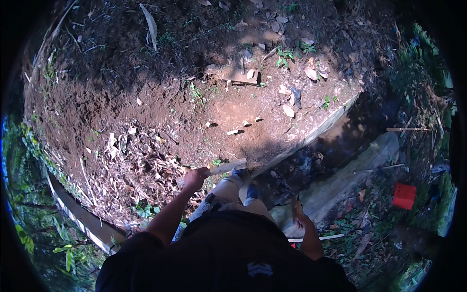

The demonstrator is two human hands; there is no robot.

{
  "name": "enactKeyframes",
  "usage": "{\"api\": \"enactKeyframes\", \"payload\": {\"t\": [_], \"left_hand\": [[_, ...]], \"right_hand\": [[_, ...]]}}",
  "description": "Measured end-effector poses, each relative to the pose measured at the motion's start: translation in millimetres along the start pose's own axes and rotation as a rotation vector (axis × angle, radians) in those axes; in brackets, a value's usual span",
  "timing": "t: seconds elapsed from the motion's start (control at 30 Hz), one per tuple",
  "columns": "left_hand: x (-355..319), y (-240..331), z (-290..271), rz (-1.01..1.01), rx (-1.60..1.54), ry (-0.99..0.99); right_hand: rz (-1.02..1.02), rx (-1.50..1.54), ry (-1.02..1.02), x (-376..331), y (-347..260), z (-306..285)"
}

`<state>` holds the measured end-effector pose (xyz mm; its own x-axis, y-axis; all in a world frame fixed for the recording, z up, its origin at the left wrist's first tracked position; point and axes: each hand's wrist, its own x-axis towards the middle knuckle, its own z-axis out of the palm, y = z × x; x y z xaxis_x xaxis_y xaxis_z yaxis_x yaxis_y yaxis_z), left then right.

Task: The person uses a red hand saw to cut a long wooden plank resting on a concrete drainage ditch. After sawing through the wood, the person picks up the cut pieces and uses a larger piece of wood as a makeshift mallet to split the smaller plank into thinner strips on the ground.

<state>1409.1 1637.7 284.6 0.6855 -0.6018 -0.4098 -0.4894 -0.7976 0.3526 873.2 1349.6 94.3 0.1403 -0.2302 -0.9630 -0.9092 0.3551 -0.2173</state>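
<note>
My left hand point(196, 179) is closed around a pale length of wood point(226, 168), which points right and slightly away from me, in front of my legs. Lower on the right, my right hand point(302, 220) is closed on a narrow thing point(295, 208), brownish with a dark tip; shadow hides what kind it is. Several small cut wood pieces point(232, 132) lie on the bare soil ahead. Farther off, a short wooden block point(237, 76) rests on the ground.
A concrete-edged ditch point(314, 135) runs diagonally on the right, with a pale slab point(340, 177) along its near side. Dry leaves point(138, 170) are heaped at the left. A red container point(404, 195) stands at the far right. Another concrete edge point(80, 216) curves at lower left.
</note>
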Motion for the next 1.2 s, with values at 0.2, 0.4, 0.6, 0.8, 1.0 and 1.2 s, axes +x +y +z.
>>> {"api": "enactKeyframes", "payload": {"t": [0.2, 0.4, 0.6, 0.8, 1.0, 1.2], "left_hand": [[41, -34, -1, 0.017, -0.041, -0.006], [175, -70, 11, 0.157, -0.080, 0.052], [408, -62, -20, 0.397, -0.119, 0.119], [647, -38, -34, 0.468, -0.001, 0.205], [767, -43, -23, 0.597, 0.235, 0.289], [786, -29, 6, 0.490, 0.142, 0.189]], "right_hand": [[-0.042, -0.061, 0.256, 8, -33, 31], [-0.068, -0.076, 0.323, 27, -120, 51], [-0.242, 0.027, 0.330, 71, -240, 84], [-0.325, 0.214, 0.240, 136, -335, 124], [-0.315, 0.472, 0.187, 171, -365, 171], [-0.265, 0.552, 0.233, 185, -330, 198]]}}
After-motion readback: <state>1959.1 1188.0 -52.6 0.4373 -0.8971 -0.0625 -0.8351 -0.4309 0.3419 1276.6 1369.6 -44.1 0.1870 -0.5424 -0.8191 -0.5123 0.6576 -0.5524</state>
